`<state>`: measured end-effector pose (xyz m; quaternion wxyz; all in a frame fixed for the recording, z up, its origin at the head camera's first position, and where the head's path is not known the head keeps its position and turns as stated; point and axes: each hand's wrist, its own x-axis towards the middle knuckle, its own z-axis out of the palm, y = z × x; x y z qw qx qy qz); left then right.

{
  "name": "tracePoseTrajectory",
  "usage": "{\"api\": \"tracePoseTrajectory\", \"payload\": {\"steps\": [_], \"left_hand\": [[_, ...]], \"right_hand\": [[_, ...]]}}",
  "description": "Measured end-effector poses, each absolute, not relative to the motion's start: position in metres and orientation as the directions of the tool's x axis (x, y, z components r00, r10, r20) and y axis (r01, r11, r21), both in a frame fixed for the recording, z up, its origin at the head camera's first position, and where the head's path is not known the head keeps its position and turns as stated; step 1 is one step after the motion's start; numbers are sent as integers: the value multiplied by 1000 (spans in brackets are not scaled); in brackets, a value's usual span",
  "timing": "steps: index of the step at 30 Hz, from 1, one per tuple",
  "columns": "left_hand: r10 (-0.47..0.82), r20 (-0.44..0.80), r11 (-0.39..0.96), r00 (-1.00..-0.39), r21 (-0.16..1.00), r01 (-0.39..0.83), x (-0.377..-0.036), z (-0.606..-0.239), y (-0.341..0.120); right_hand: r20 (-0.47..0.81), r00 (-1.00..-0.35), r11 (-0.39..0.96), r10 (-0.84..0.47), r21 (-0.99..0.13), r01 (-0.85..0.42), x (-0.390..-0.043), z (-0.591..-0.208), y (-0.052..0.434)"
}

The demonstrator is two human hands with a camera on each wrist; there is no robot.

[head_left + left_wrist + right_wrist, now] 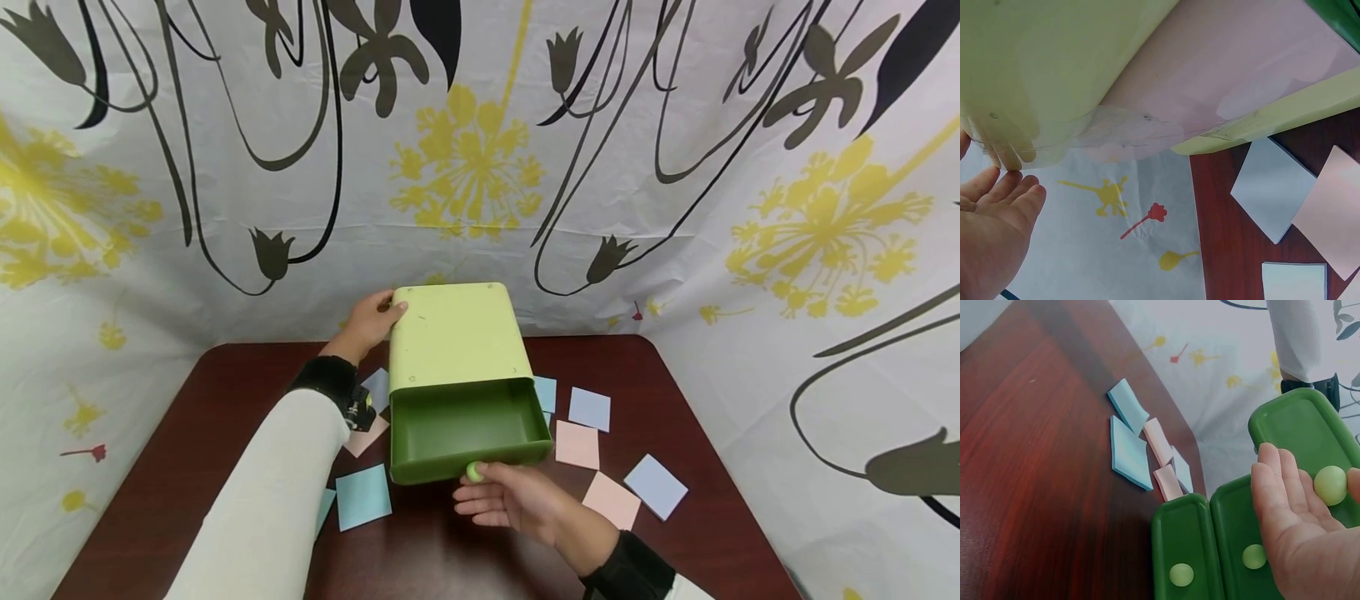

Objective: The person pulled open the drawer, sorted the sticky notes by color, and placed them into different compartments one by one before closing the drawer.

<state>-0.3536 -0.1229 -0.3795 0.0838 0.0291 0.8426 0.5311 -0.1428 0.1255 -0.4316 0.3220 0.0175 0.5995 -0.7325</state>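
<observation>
In the head view a pale yellow-green drawer cabinet has its top green drawer pulled out, and I see no contents inside. My left hand grips the cabinet's far left corner, thumb on top. The left wrist view has the left fingers against the cabinet's shell. At the drawer front, my right hand pinches the round light-green knob between thumb and fingers. Two lower drawers with knobs show pushed in, in the right wrist view.
Several sticky-note pads lie on the dark red-brown table: a blue one left of the cabinet, pink and lavender ones to its right. A flower-patterned cloth hangs behind the table and at its sides.
</observation>
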Motion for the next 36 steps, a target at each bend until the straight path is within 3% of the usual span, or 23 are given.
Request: {"api": "tracePoseTrajectory", "payload": {"steps": [16, 36], "left_hand": [[120, -118, 440, -986, 896, -54, -349, -376, -125], [128, -141, 471, -982, 880, -66, -348, -377, -122]], "right_hand": [[-419, -762, -68, -494, -855, 514, -127, -438, 128], [-398, -785, -85, -474, -867, 491, -124, -441, 125]]}}
